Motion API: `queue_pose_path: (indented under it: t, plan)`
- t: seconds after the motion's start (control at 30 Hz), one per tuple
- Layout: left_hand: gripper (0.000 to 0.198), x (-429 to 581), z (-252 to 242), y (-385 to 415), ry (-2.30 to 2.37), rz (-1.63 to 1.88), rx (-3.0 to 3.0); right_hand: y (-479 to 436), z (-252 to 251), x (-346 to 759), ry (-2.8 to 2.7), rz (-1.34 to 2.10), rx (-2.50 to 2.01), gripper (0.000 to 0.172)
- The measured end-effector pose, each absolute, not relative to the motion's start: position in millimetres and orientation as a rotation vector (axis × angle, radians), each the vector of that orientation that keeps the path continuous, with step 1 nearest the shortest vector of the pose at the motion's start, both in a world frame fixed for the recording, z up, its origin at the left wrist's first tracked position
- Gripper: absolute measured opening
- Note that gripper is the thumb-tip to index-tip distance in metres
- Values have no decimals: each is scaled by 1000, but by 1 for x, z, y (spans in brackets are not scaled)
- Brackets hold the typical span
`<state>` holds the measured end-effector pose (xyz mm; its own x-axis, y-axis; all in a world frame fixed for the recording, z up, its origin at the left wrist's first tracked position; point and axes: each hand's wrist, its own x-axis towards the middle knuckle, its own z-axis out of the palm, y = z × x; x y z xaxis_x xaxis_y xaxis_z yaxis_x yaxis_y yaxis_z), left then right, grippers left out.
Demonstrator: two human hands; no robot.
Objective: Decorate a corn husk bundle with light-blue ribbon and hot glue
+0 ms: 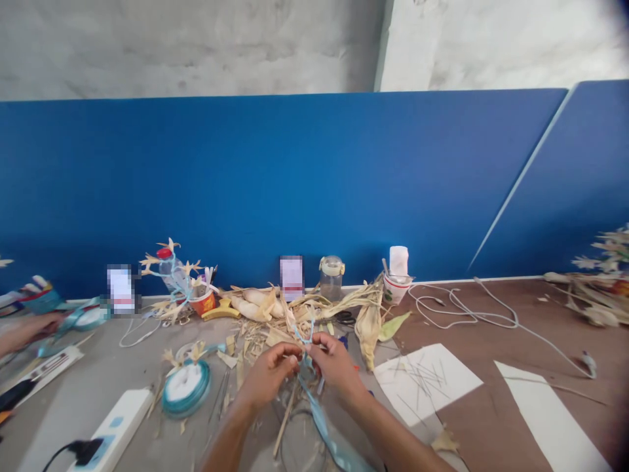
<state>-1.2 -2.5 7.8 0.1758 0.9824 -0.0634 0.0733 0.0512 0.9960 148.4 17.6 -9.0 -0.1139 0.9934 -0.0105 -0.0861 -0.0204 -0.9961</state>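
Observation:
My left hand (269, 375) and my right hand (333, 362) meet in front of me above the grey table (88, 400), both pinched on a light blue ribbon (322, 419). The ribbon loops up between my fingertips and trails down toward me. A thin stick (284, 423) hangs below my left hand. A ribbon spool (185, 387) lies just left of my left hand. Dried corn husks (295, 311) are heaped behind my hands.
A white power strip (115, 429) lies at the near left. White paper sheets (426, 380) with thin wires, a white cable (466, 314), a glass jar (331, 278), cups (396, 287) and a blue partition (314, 183) stand around. Another person's hand (27, 329) works at far left.

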Motion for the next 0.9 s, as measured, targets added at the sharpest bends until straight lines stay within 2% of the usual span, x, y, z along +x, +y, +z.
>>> queue_pose_path:
  t: [0.3, 0.53, 0.73, 0.9]
  plan:
    - [24, 7, 4, -4, 1054, 900, 1152, 17, -2, 147, -1220, 1372, -1071, 21]
    - [26, 10, 1, -1, 1076, 1087, 1126, 10, 0, 148, -1296, 1465, -963, 32]
    - [27, 9, 0, 0, 1073, 1117, 1059, 5, -11, 141, -1494, 1368, -1053, 10]
    - [30, 8, 2, -3, 1059, 1131, 984, 3, -10, 138, -1440, 1325, -1120, 15]
